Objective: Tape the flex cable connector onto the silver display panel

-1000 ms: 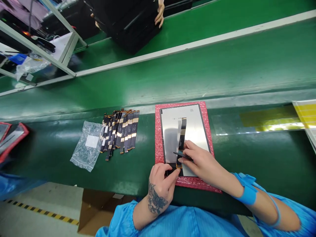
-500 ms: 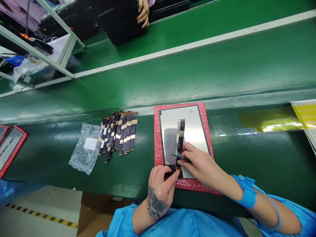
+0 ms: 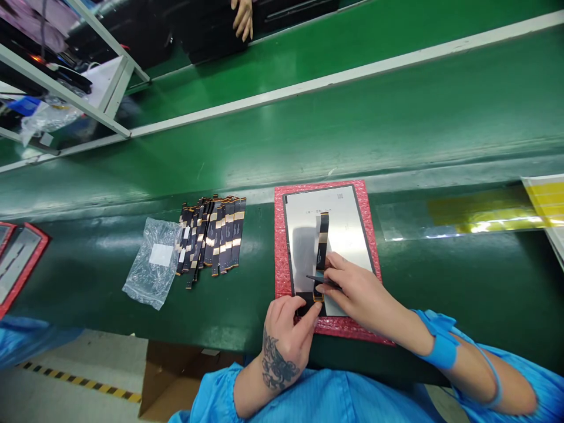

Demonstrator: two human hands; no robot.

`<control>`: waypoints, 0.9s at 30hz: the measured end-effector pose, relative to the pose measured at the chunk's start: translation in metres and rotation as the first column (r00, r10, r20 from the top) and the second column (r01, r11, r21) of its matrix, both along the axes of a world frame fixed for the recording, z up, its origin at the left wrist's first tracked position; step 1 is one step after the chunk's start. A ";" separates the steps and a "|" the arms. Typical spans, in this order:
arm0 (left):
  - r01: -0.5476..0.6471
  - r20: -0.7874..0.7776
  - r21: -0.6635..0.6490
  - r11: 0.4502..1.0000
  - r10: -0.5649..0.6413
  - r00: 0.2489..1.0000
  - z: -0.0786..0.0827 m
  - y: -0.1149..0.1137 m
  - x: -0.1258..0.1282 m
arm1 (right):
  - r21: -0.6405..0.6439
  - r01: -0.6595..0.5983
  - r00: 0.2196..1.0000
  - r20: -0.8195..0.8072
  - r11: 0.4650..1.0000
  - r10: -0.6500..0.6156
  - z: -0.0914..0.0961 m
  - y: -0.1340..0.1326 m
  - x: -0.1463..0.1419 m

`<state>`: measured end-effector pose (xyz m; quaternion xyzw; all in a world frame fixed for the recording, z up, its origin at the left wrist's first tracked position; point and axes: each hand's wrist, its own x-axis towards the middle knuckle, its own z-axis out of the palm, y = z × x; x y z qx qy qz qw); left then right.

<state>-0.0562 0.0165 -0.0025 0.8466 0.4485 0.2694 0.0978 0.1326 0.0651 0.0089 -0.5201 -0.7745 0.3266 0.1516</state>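
A grey display panel lies on a red bubble-wrap sheet at the near edge of the green bench. A black and gold flex cable lies upright down the panel's middle. My right hand pinches dark tweezers whose tip rests across the cable's lower end. My left hand, fingers curled, presses thumb and fingertips on the panel's bottom edge beside the cable's gold connector.
A row of several spare flex cables lies left of the panel, next to a crumpled clear bag. Red-edged trays sit far left, yellow sheets far right. Another person's hand rests on black panels across the belt.
My hands and the tweezers have barely shifted on the cable's lower end. The other person's hand has moved left along the black panels at the far side.
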 end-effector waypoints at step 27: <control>0.086 -0.219 0.165 0.983 -0.049 0.974 -0.006 0.004 -0.003 | 0.097 0.326 0.808 0.488 0.940 -0.330 0.053 0.018 0.077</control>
